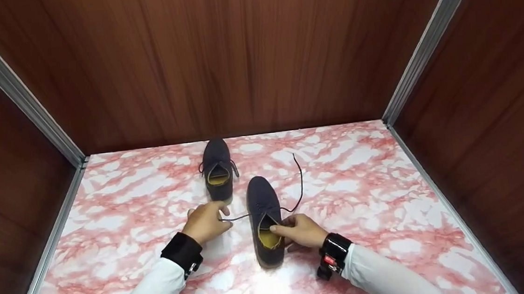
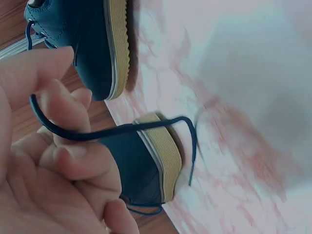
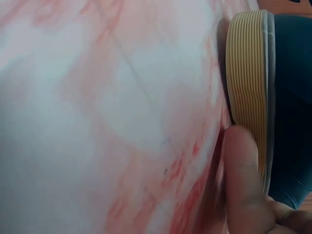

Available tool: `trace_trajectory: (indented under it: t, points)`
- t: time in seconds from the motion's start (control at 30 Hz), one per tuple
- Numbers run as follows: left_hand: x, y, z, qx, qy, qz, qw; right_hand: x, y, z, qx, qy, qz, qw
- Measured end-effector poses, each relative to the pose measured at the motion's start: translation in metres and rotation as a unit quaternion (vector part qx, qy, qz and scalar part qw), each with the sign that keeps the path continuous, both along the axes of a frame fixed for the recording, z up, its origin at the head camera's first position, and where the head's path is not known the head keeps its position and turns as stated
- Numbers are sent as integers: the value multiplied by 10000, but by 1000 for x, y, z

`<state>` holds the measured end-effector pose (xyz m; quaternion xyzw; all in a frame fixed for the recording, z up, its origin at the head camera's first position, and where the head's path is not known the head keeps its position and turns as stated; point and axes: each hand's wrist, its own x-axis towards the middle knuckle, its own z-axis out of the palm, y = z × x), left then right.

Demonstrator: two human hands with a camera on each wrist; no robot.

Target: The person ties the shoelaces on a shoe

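Note:
A dark blue shoe with a yellow insole stands toe away from me, between my hands. My left hand, to its left, holds one end of its dark shoelace. In the left wrist view the shoelace runs over the curled fingers, its tip hanging free. My right hand grips the shoe's right side near the heel, thumb over the collar and fingers outside. The right wrist view has a finger beside the ribbed tan sole. The other lace end lies loose on the right.
A matching second shoe with tied laces stands farther back on the left, just beyond my left hand. Both are on a red-and-white marbled surface. Brown wood-look panels with grey metal edging enclose the back and sides.

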<state>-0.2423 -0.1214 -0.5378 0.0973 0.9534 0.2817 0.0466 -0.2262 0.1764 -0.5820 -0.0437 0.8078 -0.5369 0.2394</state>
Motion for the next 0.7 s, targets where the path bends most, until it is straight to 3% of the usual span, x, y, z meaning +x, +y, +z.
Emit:
trace_trajectory:
  t: [0.17, 0.37, 0.57, 0.7]
  points:
    - [2, -7, -10, -295, 214, 180, 9992, -6, 8, 1, 45, -114, 2, 9999]
    - [8, -18, -25, -8, 209, 480, 9986, -22, 30, -2, 298, -112, -315, 9990]
    - [12, -23, -30, 284, -320, 729, 9964, -42, 49, 0, 903, 303, -660, 9933]
    - [10, -22, -33, 716, -985, 1056, 9869, -61, 57, 3, 1506, 719, -721, 9833]
